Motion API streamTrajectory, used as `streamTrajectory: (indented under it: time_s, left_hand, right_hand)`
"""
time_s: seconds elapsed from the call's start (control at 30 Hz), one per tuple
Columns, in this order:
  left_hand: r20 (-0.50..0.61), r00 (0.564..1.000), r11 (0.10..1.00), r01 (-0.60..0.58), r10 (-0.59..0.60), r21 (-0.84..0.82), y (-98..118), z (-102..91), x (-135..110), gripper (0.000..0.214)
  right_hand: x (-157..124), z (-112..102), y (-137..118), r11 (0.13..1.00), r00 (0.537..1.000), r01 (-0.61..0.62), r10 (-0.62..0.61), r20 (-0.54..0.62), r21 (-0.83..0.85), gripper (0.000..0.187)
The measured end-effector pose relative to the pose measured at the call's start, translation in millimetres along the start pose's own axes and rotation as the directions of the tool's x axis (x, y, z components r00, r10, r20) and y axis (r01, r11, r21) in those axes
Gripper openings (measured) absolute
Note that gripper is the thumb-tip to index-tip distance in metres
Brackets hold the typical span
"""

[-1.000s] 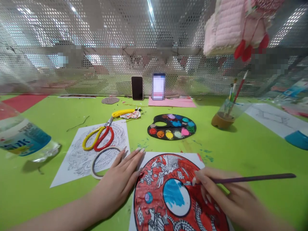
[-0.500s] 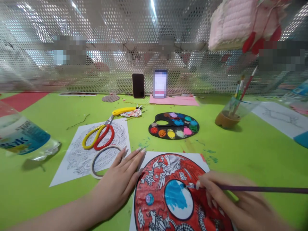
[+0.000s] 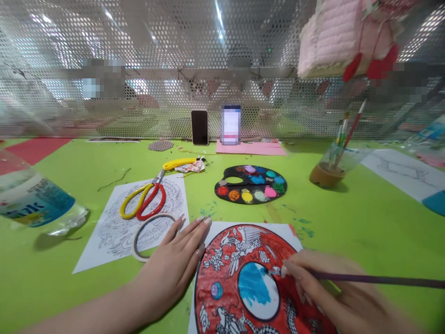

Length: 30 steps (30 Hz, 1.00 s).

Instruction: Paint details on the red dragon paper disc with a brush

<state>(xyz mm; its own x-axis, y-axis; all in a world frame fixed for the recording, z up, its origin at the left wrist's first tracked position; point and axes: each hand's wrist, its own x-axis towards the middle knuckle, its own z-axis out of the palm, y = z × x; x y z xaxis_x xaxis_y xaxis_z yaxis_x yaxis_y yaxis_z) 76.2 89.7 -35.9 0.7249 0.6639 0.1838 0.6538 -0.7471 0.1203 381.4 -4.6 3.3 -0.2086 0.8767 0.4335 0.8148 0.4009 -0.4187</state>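
A sheet with a round red dragon-and-bird picture [image 3: 243,260] lies at the front of the green table [image 3: 365,222]. Its middle circle [image 3: 259,290] is partly painted blue. My right hand [image 3: 327,287] pinches a thin dark paintbrush [image 3: 378,279], whose tip touches the circle's upper right edge. My left hand [image 3: 174,264] lies flat with fingers stretched out on the sheet's left edge, next to a tape ring [image 3: 153,236].
A black palette [image 3: 251,183] of colours sits behind the sheet. Red-and-yellow scissors [image 3: 144,198] lie on a line drawing [image 3: 114,232]. A water bottle [image 3: 31,197] lies left, a brush cup [image 3: 330,167] stands right, and two phones [image 3: 199,127] lean on the mesh wall.
The brush tip has moved slightly along the blue circle's upper right edge and my right hand has dropped a little. My left hand stays flat on the sheet.
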Motion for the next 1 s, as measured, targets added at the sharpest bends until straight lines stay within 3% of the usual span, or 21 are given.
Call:
streamTrajectory:
  time_s: [0.27,0.57,0.87,1.0]
  left_hand:
    - [0.067,0.998,1.0,0.012,-0.012,-0.001,3,-11.1,7,0.05]
    - [0.063,0.997,0.999,0.045,-0.044,-0.014,5,-10.8,7,0.049]
    - [0.105,0.993,0.995,0.065,-0.057,-0.072,5,-11.3,11,0.053]
    - [0.063,0.997,0.995,0.049,-0.044,-0.083,0,-5.2,10,0.052]
  right_hand:
    - [7,-1,-7,0.994,0.996,-0.066,0.061,0.058,0.091,0.038]
    - [15,0,-7,0.965,0.961,-0.195,0.153,0.229,0.173,0.037]
    - [16,-5,-8,0.953,0.966,-0.222,0.186,0.18,0.208,0.033]
    - [15,-9,-9,0.915,0.958,-0.267,0.218,0.185,0.302,0.036]
